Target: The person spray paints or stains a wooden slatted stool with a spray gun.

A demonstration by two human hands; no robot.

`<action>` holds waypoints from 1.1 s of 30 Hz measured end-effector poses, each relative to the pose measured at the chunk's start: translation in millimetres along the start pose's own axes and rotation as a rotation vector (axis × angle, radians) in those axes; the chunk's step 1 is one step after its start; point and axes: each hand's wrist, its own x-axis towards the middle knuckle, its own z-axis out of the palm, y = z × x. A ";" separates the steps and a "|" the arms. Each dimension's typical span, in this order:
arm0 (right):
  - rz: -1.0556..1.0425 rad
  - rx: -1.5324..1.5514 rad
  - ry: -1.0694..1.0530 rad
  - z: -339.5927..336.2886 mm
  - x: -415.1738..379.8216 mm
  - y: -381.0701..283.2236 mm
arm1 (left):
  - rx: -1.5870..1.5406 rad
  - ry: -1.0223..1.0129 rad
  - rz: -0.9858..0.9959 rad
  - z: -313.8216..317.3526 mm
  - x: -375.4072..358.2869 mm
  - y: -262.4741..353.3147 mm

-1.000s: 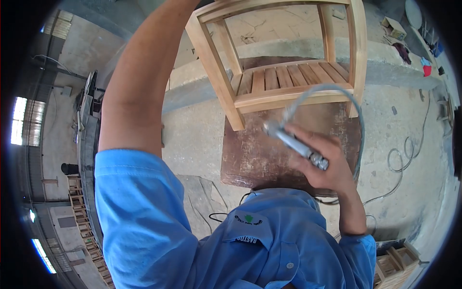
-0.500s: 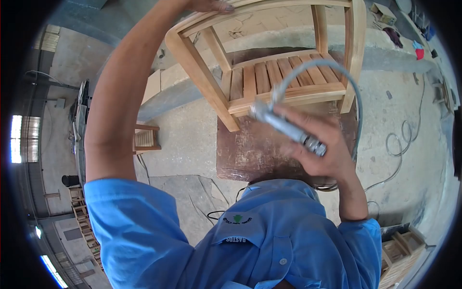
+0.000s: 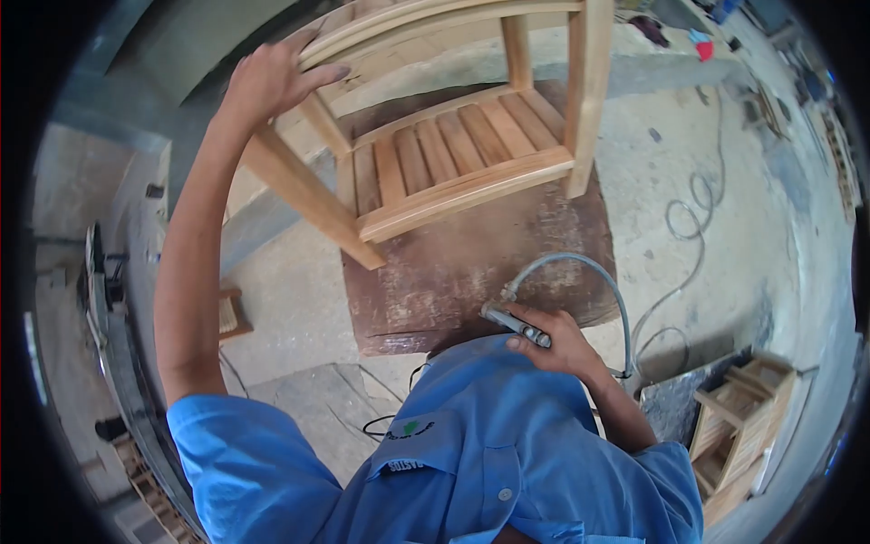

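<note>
Left hand [image 3: 267,82] grips wooden chair [image 3: 453,154]; right hand [image 3: 557,344] clasps air blow gun [image 3: 515,325].
Shirt logo [image 3: 408,444] lettering unreadable.

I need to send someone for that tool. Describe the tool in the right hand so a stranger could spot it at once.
Start at the wooden chair standing on the stained brown board. Just below the board's near edge, the right hand grips a slim metal tool close to the blue shirt. A grey hose loops out from its tip in an arc, which nothing else nearby has.
</note>
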 end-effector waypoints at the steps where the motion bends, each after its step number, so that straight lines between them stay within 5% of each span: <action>1: 0.022 0.033 0.031 -1.6 -3.7 -0.7 | -0.076 0.155 0.076 9.7 -5.9 1.0; 2: 0.032 0.026 0.052 -3.6 -7.3 -2.7 | -0.151 0.306 0.147 14.0 -11.8 5.9; 12: -0.085 0.220 0.037 23.9 -17.3 -42.8 | 0.008 0.464 0.193 25.8 -110.2 88.9; 18: 0.035 0.361 0.026 43.1 -24.7 -36.0 | -0.047 0.297 0.099 38.2 -173.3 129.7; 20: -0.056 0.278 0.243 47.7 -41.8 -20.5 | -0.028 0.350 0.075 41.1 -186.5 138.5; 24: 0.231 0.355 0.408 29.2 -91.2 -3.5 | -0.028 0.421 0.084 55.9 -183.6 137.9; 33: 0.396 0.300 0.916 -5.3 -168.4 1.5 | -0.041 0.403 0.136 53.4 -182.4 128.5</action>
